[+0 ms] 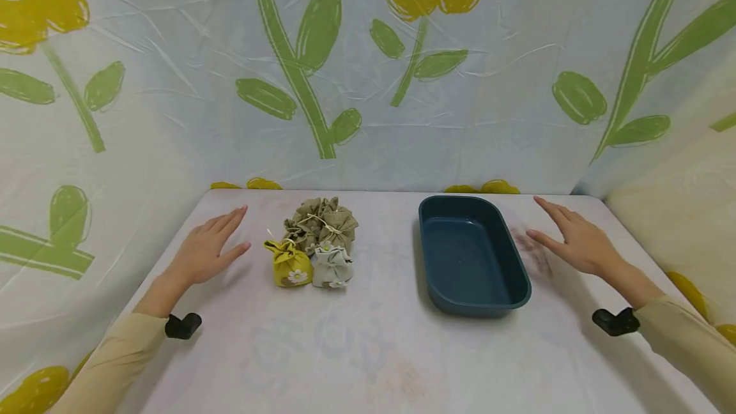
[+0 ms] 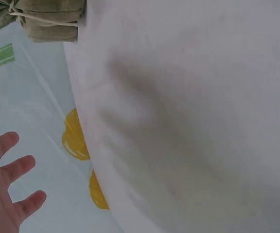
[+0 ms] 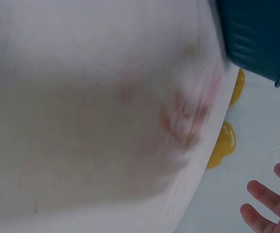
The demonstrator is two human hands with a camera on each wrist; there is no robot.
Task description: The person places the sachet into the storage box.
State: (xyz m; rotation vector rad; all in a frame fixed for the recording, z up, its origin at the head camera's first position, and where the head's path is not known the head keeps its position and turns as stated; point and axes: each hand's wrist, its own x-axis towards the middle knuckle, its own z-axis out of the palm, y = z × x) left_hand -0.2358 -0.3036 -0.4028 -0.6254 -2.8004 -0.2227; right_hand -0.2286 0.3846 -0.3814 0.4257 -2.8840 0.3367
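Observation:
My left hand (image 1: 208, 246) hovers over the left part of the table, fingers extended and holding nothing. Just right of it sits a cluster of small drawstring cloth pouches: a yellow pouch (image 1: 291, 267) with a white flower, a pale grey pouch (image 1: 332, 267), and several brown pouches (image 1: 339, 225) behind them. In the left wrist view a brown pouch (image 2: 52, 19) shows at the top corner. Beyond the dark blue rectangular tub (image 1: 474, 260), to its right, my right hand (image 1: 581, 241) is held with straight, spread fingers and grips nothing. The tub's inside shows no contents.
The white table (image 1: 368, 350) carries faint reddish stains near the right hand and at the front. A flower-printed cloth (image 1: 477, 94) hangs behind and along both sides. Dark wrist devices (image 1: 183, 326) sit at both sleeve cuffs.

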